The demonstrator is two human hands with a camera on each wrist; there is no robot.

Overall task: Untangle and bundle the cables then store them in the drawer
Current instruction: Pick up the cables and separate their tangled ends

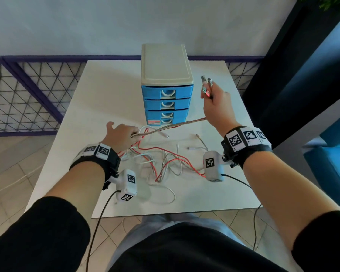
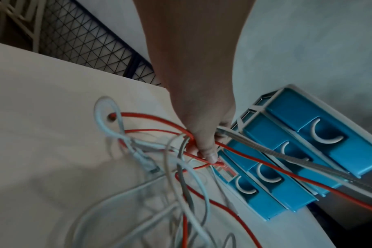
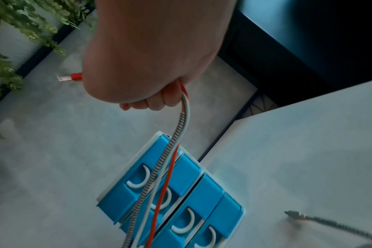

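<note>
A tangle of red, white and braided cables (image 1: pixel 161 163) lies on the white table (image 1: pixel 110 91) in front of a drawer unit (image 1: pixel 166 95) with blue drawers, all closed. My right hand (image 1: pixel 216 107) is raised beside the unit and grips the USB plug ends (image 1: pixel 206 85) of three cables. In the right wrist view the red, white and braided cables (image 3: pixel 181 130) hang from my fist. These run taut to my left hand (image 1: pixel 124 134), which pinches them low over the table. In the left wrist view my left hand's fingers (image 2: pixel 204 142) close around the strands (image 2: pixel 265 167).
A braided cable's loose plug (image 3: pixel 295 215) lies on the table at the right. A purple wire fence (image 1: pixel 28 95) runs behind the table. A dark blue wall panel (image 1: pixel 302 85) stands to the right. Sensor cords hang from both wrists over the table's near edge.
</note>
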